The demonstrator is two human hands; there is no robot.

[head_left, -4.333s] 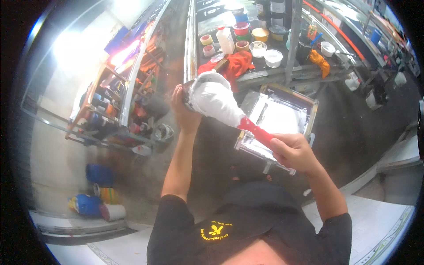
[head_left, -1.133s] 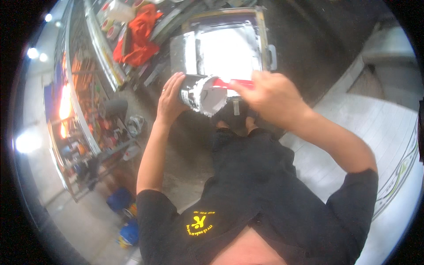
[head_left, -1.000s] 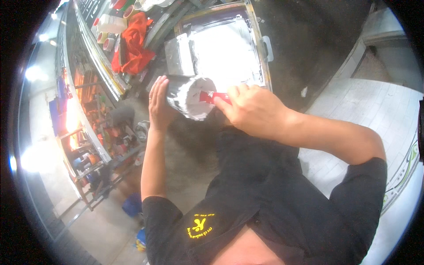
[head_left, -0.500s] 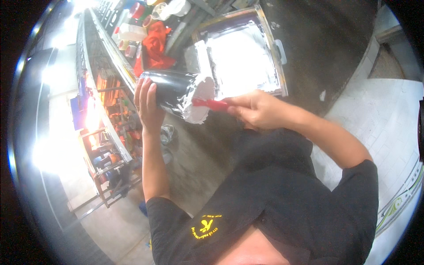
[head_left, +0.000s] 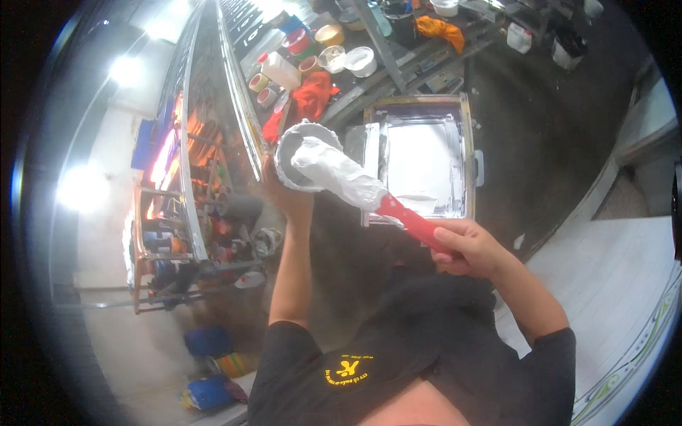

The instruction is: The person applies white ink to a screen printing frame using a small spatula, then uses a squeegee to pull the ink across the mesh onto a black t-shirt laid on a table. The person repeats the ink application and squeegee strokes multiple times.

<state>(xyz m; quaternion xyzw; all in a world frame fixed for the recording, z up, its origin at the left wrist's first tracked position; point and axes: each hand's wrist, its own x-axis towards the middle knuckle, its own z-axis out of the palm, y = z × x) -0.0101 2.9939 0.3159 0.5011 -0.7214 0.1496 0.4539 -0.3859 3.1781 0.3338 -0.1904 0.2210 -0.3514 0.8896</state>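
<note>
A round tub (head_left: 283, 153) with white paste crusted around its rim is tipped so that its mouth faces me. My left hand (head_left: 288, 193) is closed around its side, the fingers partly hidden behind it. My right hand (head_left: 465, 248) is closed on the handle of a red spatula (head_left: 413, 223). Thick white paste (head_left: 341, 174) coats the spatula's blade, whose far end lies over the tub's mouth. Beyond my hands lies a framed printing screen (head_left: 467, 153), with white paste spread across its middle.
Left of the screen, a red cloth (head_left: 312, 96) lies near a white jug (head_left: 280, 71) and several small tubs. An orange cloth (head_left: 440, 32) is at the far side. A long rail (head_left: 238, 92) and a cluttered rack (head_left: 138, 248) run along the left.
The tub has turned from lying sideways to showing me its mouth. My right hand has moved right and nearer, drawing the paste-covered spatula out of the tub. The view has shifted.
</note>
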